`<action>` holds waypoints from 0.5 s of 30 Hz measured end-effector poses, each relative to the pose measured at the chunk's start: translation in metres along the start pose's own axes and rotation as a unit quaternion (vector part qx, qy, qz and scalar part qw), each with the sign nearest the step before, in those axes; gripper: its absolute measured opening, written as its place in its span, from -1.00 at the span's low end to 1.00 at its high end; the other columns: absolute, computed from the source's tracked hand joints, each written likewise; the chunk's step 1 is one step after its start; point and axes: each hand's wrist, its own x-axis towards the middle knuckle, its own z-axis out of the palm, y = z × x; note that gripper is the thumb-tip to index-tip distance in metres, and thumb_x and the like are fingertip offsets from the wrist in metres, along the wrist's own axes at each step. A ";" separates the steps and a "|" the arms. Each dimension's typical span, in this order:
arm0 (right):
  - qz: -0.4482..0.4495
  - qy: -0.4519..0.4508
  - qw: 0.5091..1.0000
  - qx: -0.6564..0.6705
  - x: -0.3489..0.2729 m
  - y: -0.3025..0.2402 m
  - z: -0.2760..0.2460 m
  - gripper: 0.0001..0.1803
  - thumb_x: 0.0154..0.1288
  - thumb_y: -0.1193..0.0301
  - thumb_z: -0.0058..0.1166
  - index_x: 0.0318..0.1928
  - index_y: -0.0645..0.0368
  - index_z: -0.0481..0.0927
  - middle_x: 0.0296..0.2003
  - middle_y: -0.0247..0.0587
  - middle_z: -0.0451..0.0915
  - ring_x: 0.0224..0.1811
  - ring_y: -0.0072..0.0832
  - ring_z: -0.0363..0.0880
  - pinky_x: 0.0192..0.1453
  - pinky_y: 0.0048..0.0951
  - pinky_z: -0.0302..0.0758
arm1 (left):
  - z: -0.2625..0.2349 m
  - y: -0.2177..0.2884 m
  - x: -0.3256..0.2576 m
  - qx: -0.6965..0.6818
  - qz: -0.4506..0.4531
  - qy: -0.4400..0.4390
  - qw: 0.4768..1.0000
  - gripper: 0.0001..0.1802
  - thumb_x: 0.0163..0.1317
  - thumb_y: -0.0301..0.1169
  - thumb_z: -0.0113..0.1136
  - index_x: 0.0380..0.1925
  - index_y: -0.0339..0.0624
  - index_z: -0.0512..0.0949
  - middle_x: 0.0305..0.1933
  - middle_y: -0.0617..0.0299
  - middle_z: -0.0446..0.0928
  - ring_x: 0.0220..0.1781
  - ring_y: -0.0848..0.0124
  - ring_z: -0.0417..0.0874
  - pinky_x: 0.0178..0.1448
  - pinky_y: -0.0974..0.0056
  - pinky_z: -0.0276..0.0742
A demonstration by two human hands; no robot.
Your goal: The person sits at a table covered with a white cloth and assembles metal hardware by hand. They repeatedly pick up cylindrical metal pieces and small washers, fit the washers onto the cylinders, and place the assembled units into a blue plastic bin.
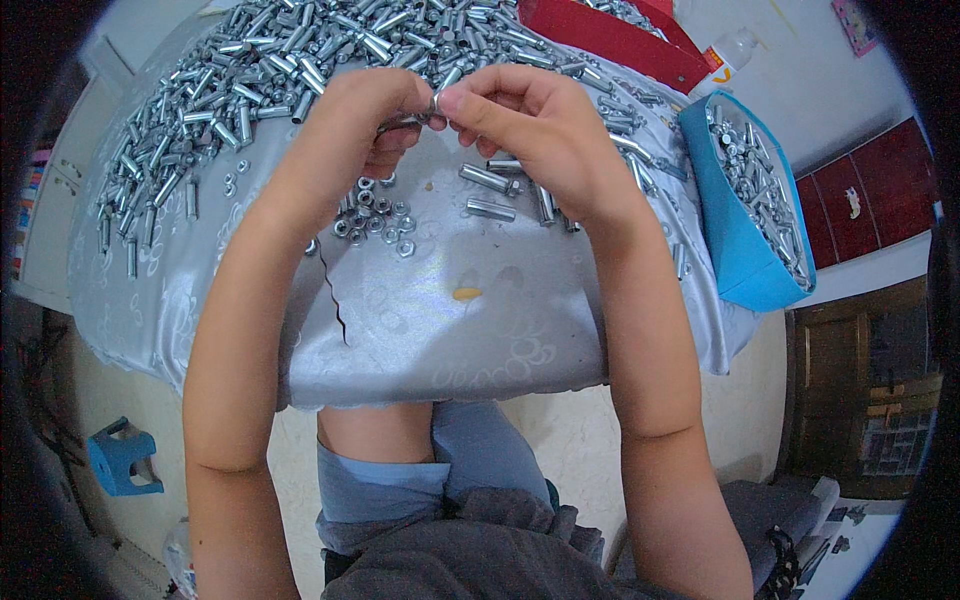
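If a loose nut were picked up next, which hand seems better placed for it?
Probably the left hand: the loose nuts lie nearest it, just below it in the picture. Below the right hand lie metal tubes instead. Both hands meet at a small shiny metal piece.

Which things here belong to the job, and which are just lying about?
Likely in use:
metal piece held between left hand and right hand
loose nuts
heaped metal cylinders
blue bin and red box of metal parts

Apparently just lying about:
yellow scrap
plastic bottle
blue stool
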 end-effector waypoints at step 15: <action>0.109 -0.082 0.954 0.268 -0.001 0.008 0.000 -0.70 0.07 0.40 0.18 -0.16 0.17 0.46 -0.40 -0.34 0.56 -0.37 -0.65 0.51 -0.36 -0.67 0.44 | 0.000 -0.004 0.002 -0.017 0.020 -0.035 0.999 -0.75 0.04 -0.19 -0.07 -0.37 -0.09 0.38 -0.67 0.47 0.16 -0.71 0.68 0.04 -0.62 0.51 -0.10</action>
